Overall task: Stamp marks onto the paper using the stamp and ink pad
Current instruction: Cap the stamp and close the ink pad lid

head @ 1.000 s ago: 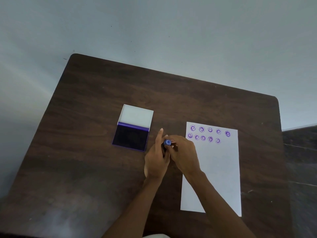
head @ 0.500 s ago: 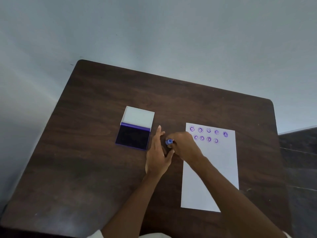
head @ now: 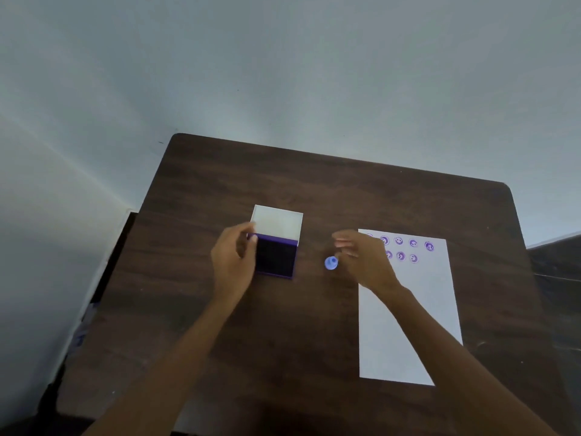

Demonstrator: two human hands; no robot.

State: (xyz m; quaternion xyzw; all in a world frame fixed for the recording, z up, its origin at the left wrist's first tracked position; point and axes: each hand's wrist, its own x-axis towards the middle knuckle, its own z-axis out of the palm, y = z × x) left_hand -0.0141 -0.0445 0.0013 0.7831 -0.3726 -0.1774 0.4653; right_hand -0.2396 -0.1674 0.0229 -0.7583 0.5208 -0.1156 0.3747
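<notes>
Worktop [head: 314, 357]: dark wood grain, bare along the near edge; both forearms cross it from below.
Paper [head: 408, 325]: white sheet lying flat to the right; its near two thirds are blank, and the right forearm lies over its left margin.
Right hand [head: 366, 262]: over the paper's top left corner, fingers [head: 341, 243] loosely curled and parted, holding nothing.
Stamp [head: 331, 263]: small blue round piece on the worktop between ink pad and paper, just beside the right hand's fingertips; contact cannot be told.
Left hand [head: 234, 259]: at the left edge of the ink pad, fingers bent and parted around the case side; whether they press it cannot be told.
Ink pad [head: 276, 258]: open purple case, dark pad facing up, white lid [head: 278, 221] folded back on the far side.
Stamped marks [head: 405, 248]: two rows of purple faces at the paper's far end, the leftmost ones hidden by the right hand.
Risk, stamp: free and round, it could roll if nudged, or leave a stray mark should its inked face meet the worktop.
Risk, paper: a forearm dragged over the sheet could shift it or smear fresh marks.
Risk, ink pad: an unsteadied case could slide under a pressing stamp.
Obstruction: nothing lies between stamp, ink pad and paper.
</notes>
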